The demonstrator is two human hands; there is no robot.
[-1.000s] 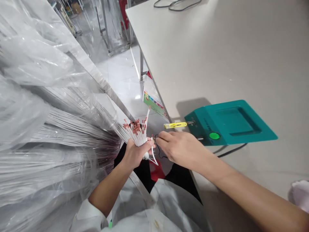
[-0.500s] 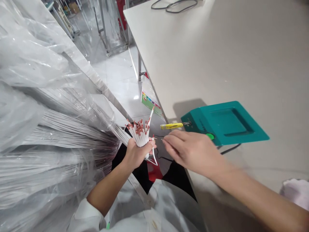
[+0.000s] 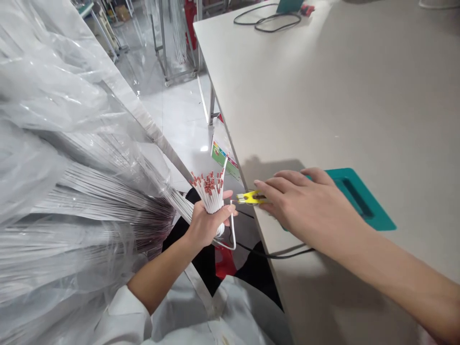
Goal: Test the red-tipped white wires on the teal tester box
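My left hand [image 3: 206, 223] is closed around a bundle of white wires [image 3: 212, 199] with reddish copper ends pointing up. One wire stands higher than the others. Another loose white wire [image 3: 233, 232] bends out beside my thumb, its tip close to a yellow two-pronged clamp [image 3: 249, 197]; whether they touch I cannot tell. The clamp sticks out from the front of a teal machine [image 3: 381, 213] at the table edge. My right hand [image 3: 298, 199] lies over the machine's front, fingers bent round it behind the clamp; my thumb is mostly hidden.
White wires under clear plastic [image 3: 97, 191] fill the left side. A pale table [image 3: 323, 96] spreads to the right, with a looped black cable [image 3: 276, 19] at its far edge. Another black cord [image 3: 280, 256] hangs over the near edge. A metal wheeled rack [image 3: 167, 57] stands behind.
My right hand has left the loose wire's end and moved right onto the teal machine. The machine has shifted slightly toward me. My left hand keeps the bundle.
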